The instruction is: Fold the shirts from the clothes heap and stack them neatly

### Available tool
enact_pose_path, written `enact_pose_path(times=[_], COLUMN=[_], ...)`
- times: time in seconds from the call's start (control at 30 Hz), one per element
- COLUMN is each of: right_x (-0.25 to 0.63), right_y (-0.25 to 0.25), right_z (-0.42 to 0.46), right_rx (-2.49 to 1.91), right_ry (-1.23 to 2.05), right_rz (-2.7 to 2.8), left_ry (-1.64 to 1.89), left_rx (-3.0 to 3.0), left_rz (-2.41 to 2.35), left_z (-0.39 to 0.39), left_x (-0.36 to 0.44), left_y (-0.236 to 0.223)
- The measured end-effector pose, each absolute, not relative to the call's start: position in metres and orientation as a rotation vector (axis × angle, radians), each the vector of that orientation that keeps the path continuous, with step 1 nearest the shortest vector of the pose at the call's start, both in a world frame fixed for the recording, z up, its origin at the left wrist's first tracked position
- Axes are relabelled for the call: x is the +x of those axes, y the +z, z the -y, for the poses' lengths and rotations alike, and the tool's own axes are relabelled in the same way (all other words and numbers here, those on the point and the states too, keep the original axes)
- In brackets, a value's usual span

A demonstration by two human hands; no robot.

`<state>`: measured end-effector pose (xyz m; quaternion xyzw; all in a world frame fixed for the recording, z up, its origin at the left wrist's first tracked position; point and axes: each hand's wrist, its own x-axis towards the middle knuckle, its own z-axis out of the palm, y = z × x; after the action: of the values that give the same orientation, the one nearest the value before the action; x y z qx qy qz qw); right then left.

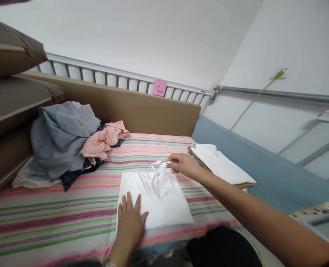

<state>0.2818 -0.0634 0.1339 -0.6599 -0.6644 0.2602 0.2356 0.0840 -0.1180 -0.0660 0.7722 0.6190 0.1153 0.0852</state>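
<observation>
A white folded garment (167, 211) lies flat on the striped cloth in front of me. My left hand (131, 222) rests on its left side, palm down with the fingers spread. Thin white straps (157, 172) rise in loops from the garment's far edge. My right hand (182, 165) pinches the end of these straps between thumb and fingers, a little above the cloth. Just beyond my right hand sits a stack of folded clothes (222, 163), white on top with olive-brown beneath.
A loose heap of clothes (64, 137), grey-blue, pink and dark plaid, lies at the left beside brown cushions (16, 96). A tan backboard (142, 111) and white radiator (97, 77) with a pink note (159, 87) stand behind. Blue upholstery (250, 167) borders the right side.
</observation>
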Motion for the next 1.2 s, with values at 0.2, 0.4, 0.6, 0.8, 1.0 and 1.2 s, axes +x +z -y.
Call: enact_pose_path(times=[0.2,0.4,0.6,0.8,1.0,1.2], right_x=[0.275,0.281,0.287,0.267,0.241,0.245], right_y=[0.134,0.100,0.052,0.023,-0.003,0.017], right_z=[0.064,0.050,0.023,-0.010,-0.040,-0.043], right_rx=[-1.429,-1.502,-2.155,-2.101,-2.058,-2.047], right_ry=[1.525,1.624,0.518,0.170,0.003,-0.132], right_rz=[1.196,1.336,1.984,2.279,2.582,2.654], left_ry=[0.344,0.354,0.326,0.365,0.421,0.439], left_rx=[2.321,2.301,2.252,2.239,2.201,2.168], left_rz=[-1.833,-1.814,-1.798,-1.781,-1.709,-1.676], left_z=[0.119,0.119,0.118,0.118,0.116,0.114], left_x=[0.082,0.082,0.082,0.080,0.075,0.074], left_y=[-0.066,-0.064,-0.061,-0.065,-0.078,-0.080])
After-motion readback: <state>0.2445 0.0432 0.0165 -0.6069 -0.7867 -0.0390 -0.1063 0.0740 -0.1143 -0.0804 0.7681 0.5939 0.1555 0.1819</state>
